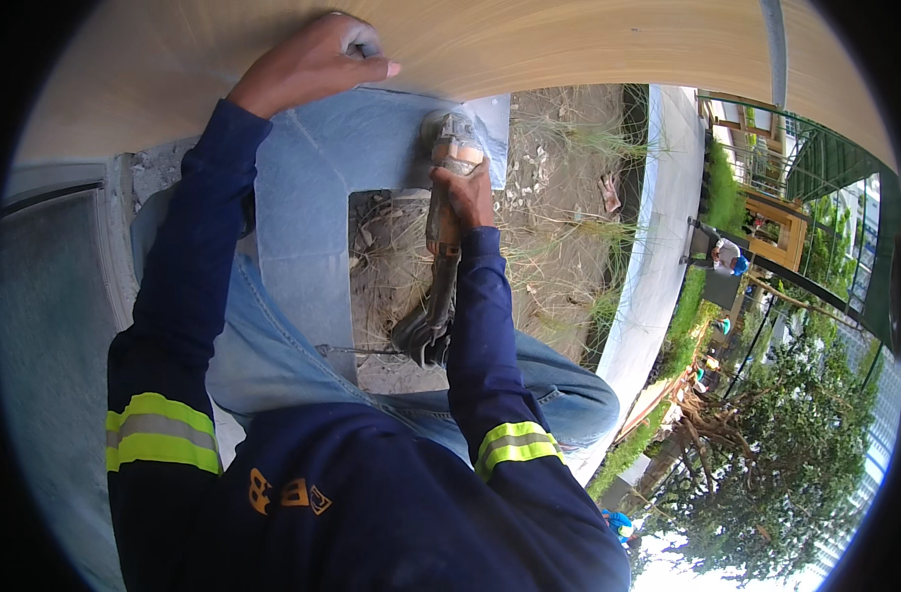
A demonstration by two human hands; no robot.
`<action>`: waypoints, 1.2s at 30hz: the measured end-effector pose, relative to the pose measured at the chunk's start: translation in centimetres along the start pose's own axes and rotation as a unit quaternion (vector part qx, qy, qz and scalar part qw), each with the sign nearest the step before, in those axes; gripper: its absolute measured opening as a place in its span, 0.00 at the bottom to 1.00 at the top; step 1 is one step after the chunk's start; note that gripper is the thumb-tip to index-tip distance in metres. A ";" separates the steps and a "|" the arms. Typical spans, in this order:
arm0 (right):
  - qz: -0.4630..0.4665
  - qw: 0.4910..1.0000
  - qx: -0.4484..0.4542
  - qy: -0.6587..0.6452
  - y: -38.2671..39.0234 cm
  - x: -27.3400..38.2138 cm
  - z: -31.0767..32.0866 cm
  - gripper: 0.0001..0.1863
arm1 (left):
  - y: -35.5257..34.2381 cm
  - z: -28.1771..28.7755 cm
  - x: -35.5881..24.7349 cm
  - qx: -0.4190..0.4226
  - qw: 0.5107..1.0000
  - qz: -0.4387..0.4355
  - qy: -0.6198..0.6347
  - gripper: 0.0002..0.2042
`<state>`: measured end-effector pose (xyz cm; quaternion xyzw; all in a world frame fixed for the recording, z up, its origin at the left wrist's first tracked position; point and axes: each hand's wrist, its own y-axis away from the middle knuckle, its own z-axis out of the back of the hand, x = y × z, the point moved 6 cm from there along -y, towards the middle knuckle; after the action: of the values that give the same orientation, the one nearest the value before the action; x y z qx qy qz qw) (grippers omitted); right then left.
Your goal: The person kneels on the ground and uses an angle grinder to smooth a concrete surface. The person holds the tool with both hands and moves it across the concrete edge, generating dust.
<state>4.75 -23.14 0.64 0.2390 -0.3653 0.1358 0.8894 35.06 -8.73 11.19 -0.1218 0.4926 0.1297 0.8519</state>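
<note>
My right hand is wrapped round an orange and grey angle grinder. The grinder's head lies at the far end, over the grey-blue stone slab; its disc is mostly hidden. Farther left, my left hand is curled into a fist against the beige wall panel, just above the slab's far edge. I make out nothing in that fist. A rectangular notch in the slab opens onto soil. Behind the grinder's body is a dark, dusty shape that I cannot identify.
My bent legs in jeans flank the work spot. Dry grass and dirt lie to the right, bordered by a pale kerb. A framed grey panel stands at left. Beyond the kerb, a person in a blue helmet is in view.
</note>
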 end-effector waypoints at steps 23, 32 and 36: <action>-0.016 0.998 -0.033 -0.054 -0.1 -2.5 2.4 0.39 | -0.1 -0.5 -0.2 0.061 0.995 0.064 0.055 0.19; -0.070 0.991 -0.099 -0.047 1.5 -7.2 7.1 0.39 | 0.1 -0.3 -0.7 0.003 0.998 -0.008 0.061 0.21; -0.056 0.995 -0.071 -0.053 5.0 -4.8 4.9 0.39 | 0.0 -0.4 -0.9 0.011 0.999 -0.008 0.047 0.21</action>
<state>-3.48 -21.76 1.88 0.2027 -0.4064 0.0465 0.8897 34.30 -8.92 11.81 -0.1223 0.5322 0.1114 0.8303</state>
